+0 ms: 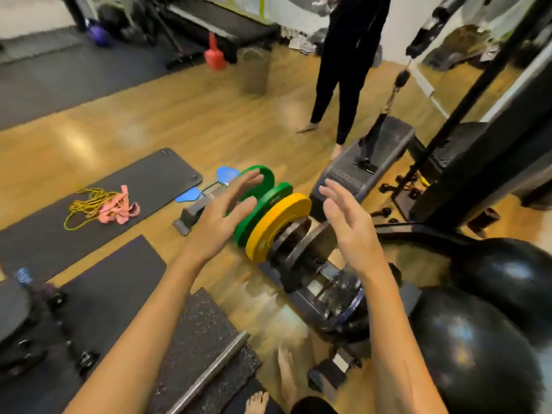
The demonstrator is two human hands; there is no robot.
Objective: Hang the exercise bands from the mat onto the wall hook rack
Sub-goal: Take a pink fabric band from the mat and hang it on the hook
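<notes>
A tangle of exercise bands, yellow (86,206) and pink (119,206), lies on a black mat (143,186) on the wooden floor at left. My left hand (222,216) and my right hand (348,219) are raised in front of me, fingers spread, holding nothing. Both hover over a rack of weight plates, well to the right of the bands. No wall hook rack is in sight.
Green and yellow weight plates (277,222) stand on a floor rack below my hands. Two black exercise balls (475,348) sit at right. A person in black (343,70) stands ahead beside a step platform (367,162). A second mat (110,291) and a barbell (209,372) lie near me.
</notes>
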